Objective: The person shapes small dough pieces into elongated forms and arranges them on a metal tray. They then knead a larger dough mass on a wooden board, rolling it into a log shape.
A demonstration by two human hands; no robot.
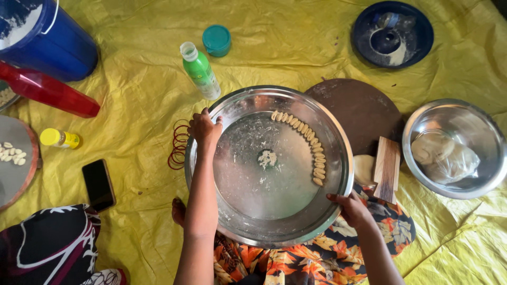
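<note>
A large round steel tray point(248, 232) sits in front of me over my lap. My left hand point(205, 129) grips its far left rim. My right hand point(353, 207) grips its near right rim. Inside the tray, a curved row of several small ridged dough pieces point(309, 142) lines the right side. A small clump of dough crumbs point(268, 158) lies at the middle, with flour smeared on the tray floor.
A round brown board point(359, 108), a ridged wooden paddle point(387, 169) and a dough lump point(363, 169) lie to the right. Farther right is a steel bowl point(475, 121) holding bagged dough. A green bottle point(200, 71), red bangles point(178, 143), a black phone point(98, 184) and a blue bucket point(47, 37) are around on the yellow sheet.
</note>
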